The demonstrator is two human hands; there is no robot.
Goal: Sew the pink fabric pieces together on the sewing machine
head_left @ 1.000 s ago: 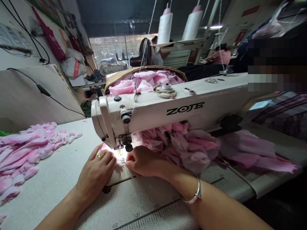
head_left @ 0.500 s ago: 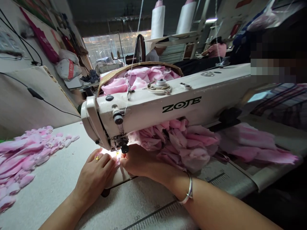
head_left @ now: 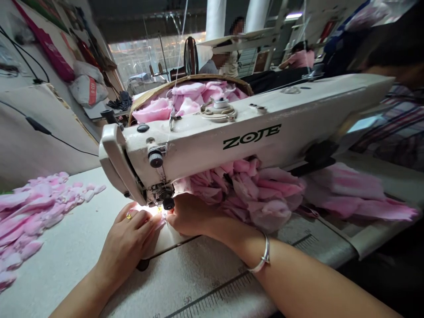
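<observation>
1. A white tabletop (head_left: 66, 274) carries everything here.
2. A ZOTE sewing machine (head_left: 212, 150) stands on it.
3. A heap of pink ruffled strips (head_left: 29, 216) lies at left.
4. Bunched pink fabric (head_left: 265, 194) spreads beneath and right of the machine's arm.
5. A measuring scale (head_left: 212, 296) runs along the near edge.

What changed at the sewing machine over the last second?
The right hand crept closer to the needle, and the view swung so the sewing machine sits further left. The left hand stayed flat beside the needle, and the pink fabric pile stayed bunched under the machine arm.
</observation>
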